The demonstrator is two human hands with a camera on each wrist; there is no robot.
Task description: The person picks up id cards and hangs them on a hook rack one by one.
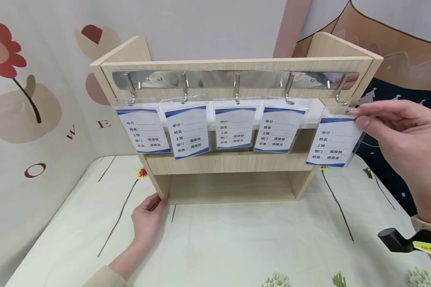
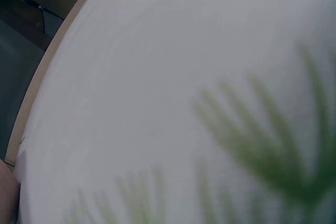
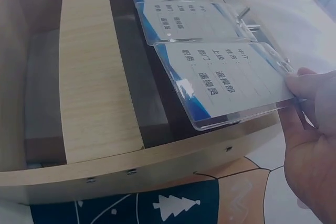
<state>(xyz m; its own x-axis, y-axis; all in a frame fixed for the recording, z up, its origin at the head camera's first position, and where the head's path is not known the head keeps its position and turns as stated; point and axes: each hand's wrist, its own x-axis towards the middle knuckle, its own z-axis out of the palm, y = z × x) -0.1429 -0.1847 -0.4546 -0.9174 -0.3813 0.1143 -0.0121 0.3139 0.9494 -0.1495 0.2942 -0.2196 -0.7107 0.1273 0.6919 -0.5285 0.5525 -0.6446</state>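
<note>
My right hand (image 1: 406, 143) pinches the upper right corner of a clear-sleeved name badge (image 1: 332, 139), white with blue bands and printed lines. The badge tilts just below the rightmost hook (image 1: 341, 89) of a metal hook strip (image 1: 210, 79). In the right wrist view, thumb and fingers grip that badge (image 3: 226, 80) at its edge. Down at the lower left corner of a pale wooden shelf (image 1: 230, 163), my left hand (image 1: 149, 219) holds the side panel with curled fingers. The left wrist view shows only cloth, with the left hand out of the work area.
Several similar badges, among them one in the middle (image 1: 236, 127), hang side by side from the other hooks. Beneath the shelf spreads a pale tablecloth (image 1: 215, 243) with printed plants. A patterned curtain (image 1: 57, 79) stands behind at left, and a dark printed cloth (image 1: 398, 89) at right.
</note>
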